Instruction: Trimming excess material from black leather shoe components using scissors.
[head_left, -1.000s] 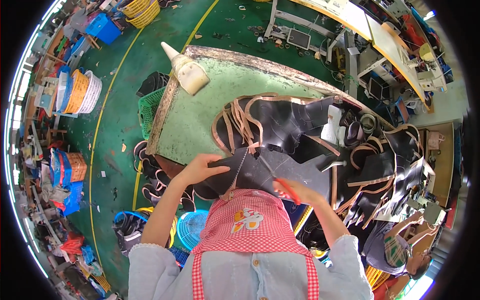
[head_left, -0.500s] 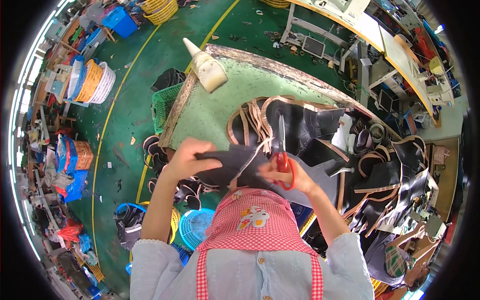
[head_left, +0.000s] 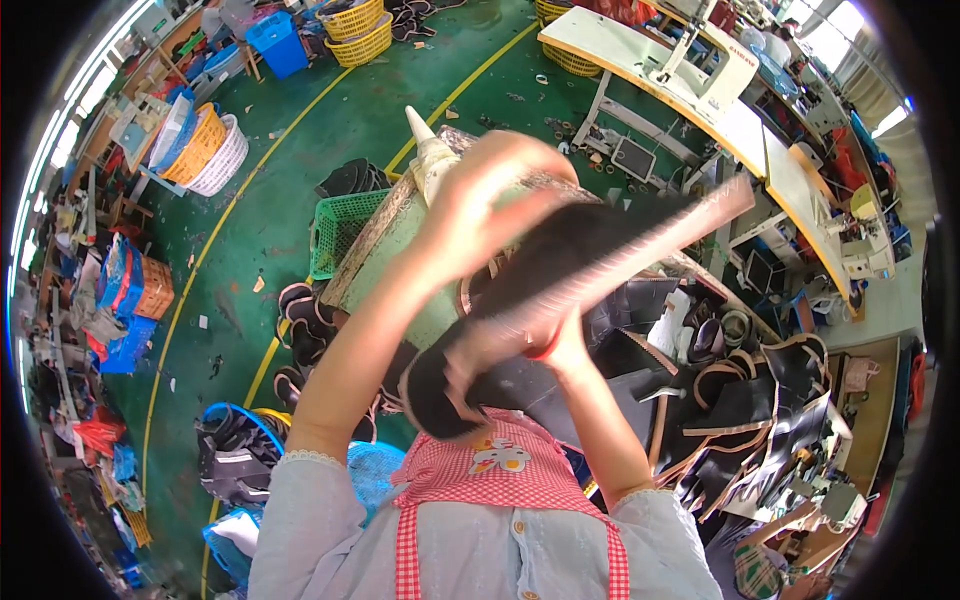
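Note:
My left hand (head_left: 490, 200) is raised over the bench, blurred, its thumb and curved fingers apart beside the upper edge of a black leather-like piece. This black piece (head_left: 560, 250), probably a shoe or boot upper, has a pale tan edge strip and is smeared by motion; it slants across in front of me. Beneath it my right hand (head_left: 565, 350) is closed, mostly hidden. A bit of red handle (head_left: 545, 350) shows there, from the scissors; the blades are out of sight. The green bench top (head_left: 400, 240) bears more black pieces with tan edges.
A pale cone (head_left: 430, 150) lies at the bench's far left corner. To the left stands a green basket (head_left: 335, 235). Cut black pieces (head_left: 740, 400) pile up on the right, near a small hammer-like metal tool (head_left: 662, 393). Beyond is a white sewing machine (head_left: 725, 75).
My left hand has risen up and right from low at the left. The black piece has swung up and turned, showing its tan edge. The scissors, plain before, are now mostly hidden.

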